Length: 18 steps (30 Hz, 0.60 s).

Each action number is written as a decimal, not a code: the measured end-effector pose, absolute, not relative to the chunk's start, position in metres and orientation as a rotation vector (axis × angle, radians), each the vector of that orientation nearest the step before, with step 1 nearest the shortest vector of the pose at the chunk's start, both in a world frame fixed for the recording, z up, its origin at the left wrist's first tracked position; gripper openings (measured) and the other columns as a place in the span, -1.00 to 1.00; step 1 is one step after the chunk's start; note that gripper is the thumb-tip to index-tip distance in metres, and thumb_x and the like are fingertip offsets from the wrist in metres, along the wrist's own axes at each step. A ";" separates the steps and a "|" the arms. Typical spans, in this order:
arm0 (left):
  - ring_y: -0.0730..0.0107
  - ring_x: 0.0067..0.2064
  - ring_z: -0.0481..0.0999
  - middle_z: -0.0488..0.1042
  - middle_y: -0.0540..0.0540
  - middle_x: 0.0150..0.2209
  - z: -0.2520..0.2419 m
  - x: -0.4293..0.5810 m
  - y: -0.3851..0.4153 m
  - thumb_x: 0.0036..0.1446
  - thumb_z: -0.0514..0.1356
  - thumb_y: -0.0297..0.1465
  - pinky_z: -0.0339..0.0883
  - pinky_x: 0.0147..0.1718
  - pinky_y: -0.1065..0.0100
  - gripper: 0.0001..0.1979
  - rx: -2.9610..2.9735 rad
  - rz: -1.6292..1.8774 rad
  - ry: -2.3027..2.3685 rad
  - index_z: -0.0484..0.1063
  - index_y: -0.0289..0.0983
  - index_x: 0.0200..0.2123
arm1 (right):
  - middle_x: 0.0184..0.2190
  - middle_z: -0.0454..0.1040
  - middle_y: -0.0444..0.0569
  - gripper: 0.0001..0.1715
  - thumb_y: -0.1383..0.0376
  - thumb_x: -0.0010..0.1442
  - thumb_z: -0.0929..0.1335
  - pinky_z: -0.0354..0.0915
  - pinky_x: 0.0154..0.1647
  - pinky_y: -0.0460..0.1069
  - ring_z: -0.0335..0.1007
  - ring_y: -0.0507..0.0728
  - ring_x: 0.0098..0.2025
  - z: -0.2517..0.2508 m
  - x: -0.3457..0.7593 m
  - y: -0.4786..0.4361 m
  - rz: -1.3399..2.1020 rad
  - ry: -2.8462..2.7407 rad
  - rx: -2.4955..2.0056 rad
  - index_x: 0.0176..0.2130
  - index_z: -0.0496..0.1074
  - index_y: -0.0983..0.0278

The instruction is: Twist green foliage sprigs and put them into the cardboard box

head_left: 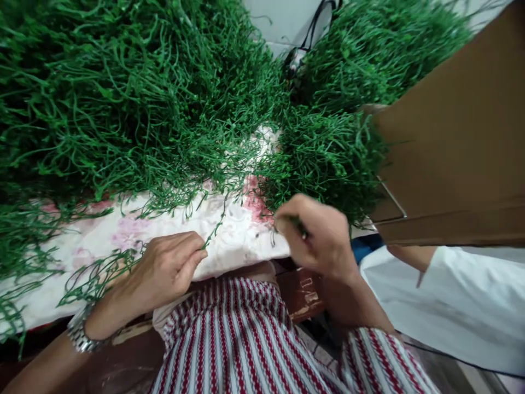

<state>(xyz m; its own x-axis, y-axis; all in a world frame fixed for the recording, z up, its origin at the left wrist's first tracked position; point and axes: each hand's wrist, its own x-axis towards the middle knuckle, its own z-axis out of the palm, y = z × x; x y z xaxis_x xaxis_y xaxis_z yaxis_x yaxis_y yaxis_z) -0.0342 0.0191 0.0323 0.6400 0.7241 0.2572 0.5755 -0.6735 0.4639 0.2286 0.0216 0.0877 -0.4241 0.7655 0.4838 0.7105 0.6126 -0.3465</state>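
Left hand: the left hand (170, 268), steel watch (80, 334) on its wrist, has its grip pinched together on a thin green plastic sprig (213, 232) that trails up over the cloth.
Right hand: the right hand (315, 232) has its grip closed on a short green stem piece (297, 224) at the edge of the heap.
Step in hand: judged as drawing single sprigs out of the tangle.
Next move calls for: a light, steady pull so neighbouring strands do not snag.
Stock: dense heaps of green artificial foliage (123, 98) cover the far side.
Surface: table under a white cloth with pink floral print (241, 235).
Surroundings: brown cardboard sheet (455, 142) at right; another person's white sleeve (455, 295) beneath it; pale wall (283, 22) behind.
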 end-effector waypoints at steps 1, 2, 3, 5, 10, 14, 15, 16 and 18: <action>0.48 -0.52 0.24 0.19 0.05 -0.56 0.031 -0.033 0.020 0.16 0.00 -0.52 0.06 -0.50 0.39 -0.86 2.515 0.615 1.021 0.21 -0.27 -0.45 | -0.49 0.36 -0.10 -0.92 0.39 0.16 0.24 0.16 -0.47 -0.08 0.26 0.00 -0.47 0.097 0.237 0.026 0.036 -2.099 -1.216 -0.36 0.30 0.25; 0.48 -0.51 0.24 0.19 0.05 -0.55 0.029 -0.031 0.021 0.16 0.01 -0.53 0.07 -0.49 0.39 -0.87 2.508 0.615 1.001 0.22 -0.27 -0.44 | -0.47 0.36 -0.09 -0.94 0.37 0.17 0.25 0.17 -0.46 -0.07 0.27 0.01 -0.46 0.106 0.248 0.032 -0.078 -1.970 -1.281 -0.35 0.31 0.26; 0.48 -0.51 0.24 0.20 0.04 -0.55 0.026 -0.029 0.020 0.16 0.01 -0.53 0.07 -0.49 0.39 -0.88 2.502 0.616 0.985 0.22 -0.27 -0.43 | -0.46 0.36 -0.08 -0.93 0.35 0.18 0.25 0.18 -0.44 -0.07 0.28 0.01 -0.46 0.115 0.261 0.040 -0.220 -1.826 -1.338 -0.34 0.32 0.27; 0.49 -0.51 0.24 0.19 0.05 -0.55 0.022 -0.028 0.019 0.15 0.02 -0.53 0.08 -0.49 0.40 -0.88 2.487 0.625 0.969 0.22 -0.27 -0.43 | -0.43 0.37 -0.06 -0.83 0.28 0.22 0.21 0.19 -0.38 -0.03 0.29 0.02 -0.44 0.129 0.293 0.060 -0.495 -1.521 -1.452 -0.28 0.34 0.30; 0.51 -0.51 0.24 0.18 0.06 -0.55 0.016 -0.028 0.017 0.15 0.02 -0.53 0.09 -0.49 0.43 -0.86 2.434 0.642 0.995 0.20 -0.26 -0.46 | -0.31 0.45 0.12 -0.84 0.35 0.11 0.26 0.20 -0.27 0.01 0.33 0.10 -0.29 0.116 0.377 0.118 -0.558 -1.540 -1.799 -0.31 0.41 0.37; 0.51 -0.50 0.26 0.21 0.05 -0.55 0.017 -0.026 0.017 0.15 0.01 -0.52 0.13 -0.48 0.43 -0.86 2.406 0.630 1.030 0.21 -0.25 -0.45 | -0.34 0.49 0.13 -0.78 0.44 0.05 0.28 0.19 -0.31 -0.04 0.33 0.06 -0.35 0.079 0.414 0.143 -0.235 -1.590 -1.925 -0.27 0.45 0.40; 0.51 -0.50 0.27 0.23 0.05 -0.54 0.017 -0.026 0.017 0.15 0.01 -0.51 0.13 -0.47 0.44 -0.87 2.399 0.630 1.037 0.21 -0.25 -0.45 | -0.36 0.50 0.12 -0.76 0.43 0.06 0.27 0.19 -0.35 -0.06 0.33 0.04 -0.37 0.074 0.418 0.144 -0.197 -1.583 -1.920 -0.24 0.45 0.40; 0.51 -0.50 0.27 0.24 0.04 -0.54 0.018 -0.026 0.017 0.15 0.01 -0.51 0.14 -0.47 0.44 -0.87 2.391 0.629 1.041 0.22 -0.26 -0.45 | -0.34 0.50 0.11 -0.73 0.42 0.08 0.26 0.20 -0.36 -0.07 0.34 0.03 -0.38 0.071 0.421 0.144 -0.188 -1.572 -1.911 -0.20 0.44 0.40; 0.52 -0.51 0.26 0.25 0.04 -0.54 0.019 -0.026 0.016 0.15 0.01 -0.51 0.15 -0.48 0.45 -0.86 2.377 0.621 1.050 0.24 -0.26 -0.46 | -0.24 0.49 0.14 -0.66 0.39 0.12 0.24 0.23 -0.30 -0.07 0.37 0.03 -0.30 0.071 0.423 0.140 -0.188 -1.525 -1.850 -0.09 0.39 0.39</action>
<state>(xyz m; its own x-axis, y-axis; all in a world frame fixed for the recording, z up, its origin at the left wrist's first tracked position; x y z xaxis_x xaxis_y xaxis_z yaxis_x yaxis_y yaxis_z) -0.0256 0.0159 0.0188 0.6058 0.7666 0.2132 0.5561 -0.5996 0.5755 0.4234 0.1395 0.0709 0.2897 0.7966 0.5306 0.9015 -0.0409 -0.4309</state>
